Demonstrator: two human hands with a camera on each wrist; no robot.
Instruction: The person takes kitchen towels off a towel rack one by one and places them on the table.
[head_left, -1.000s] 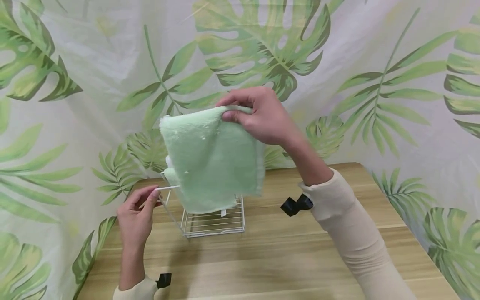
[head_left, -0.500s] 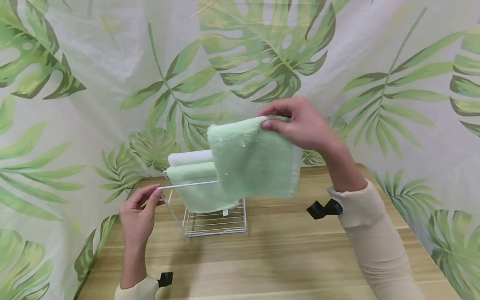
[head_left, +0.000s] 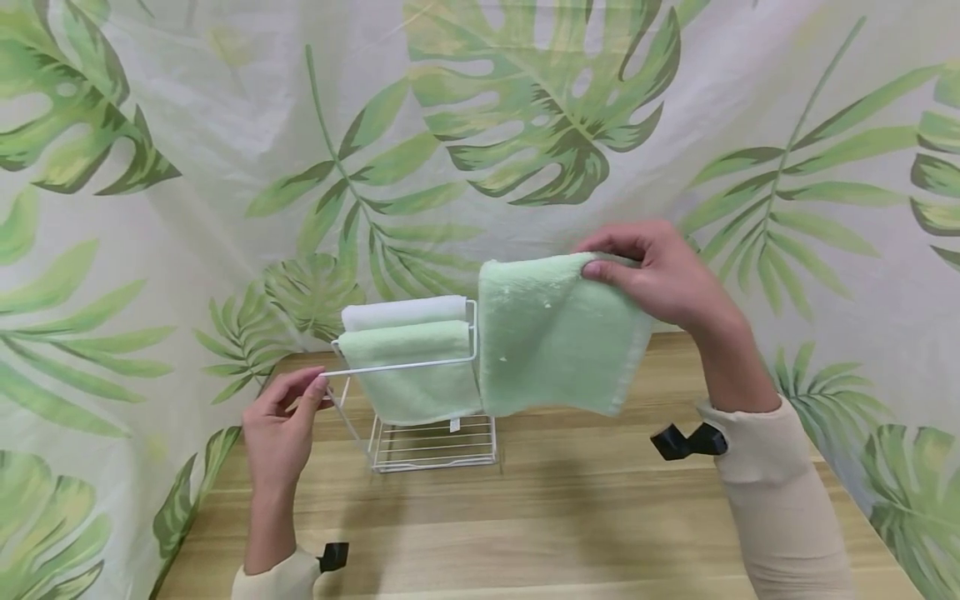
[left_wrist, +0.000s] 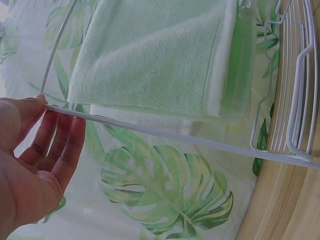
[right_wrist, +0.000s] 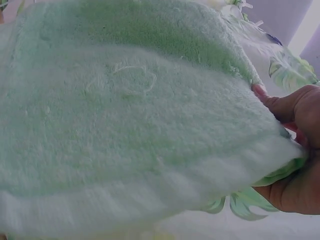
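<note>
In the head view my right hand (head_left: 660, 271) pinches the top fold of a light green towel (head_left: 558, 342), which hangs down to the right of a white wire rack (head_left: 401, 367). That towel (right_wrist: 125, 130) fills most of the right wrist view, its pale border along the bottom. My left hand (head_left: 281, 425) pinches the front left corner of the rack's top bar between thumb and fingers; the left wrist view shows the thumb on the thin bar (left_wrist: 165, 134). A second green towel (head_left: 412, 371) drapes over the rack, with a white towel (head_left: 405, 312) hung behind it.
The rack's wire base (head_left: 435, 446) stands on a wooden table (head_left: 570, 517). Behind the table hangs a leaf-patterned cloth (head_left: 525, 108). Black clips (head_left: 688, 442) sit at both sleeve cuffs.
My right hand has carried the green towel to the right and slightly down, away from the rack. The draped green and white towels have come into view. My left hand keeps its grip on the rack.
</note>
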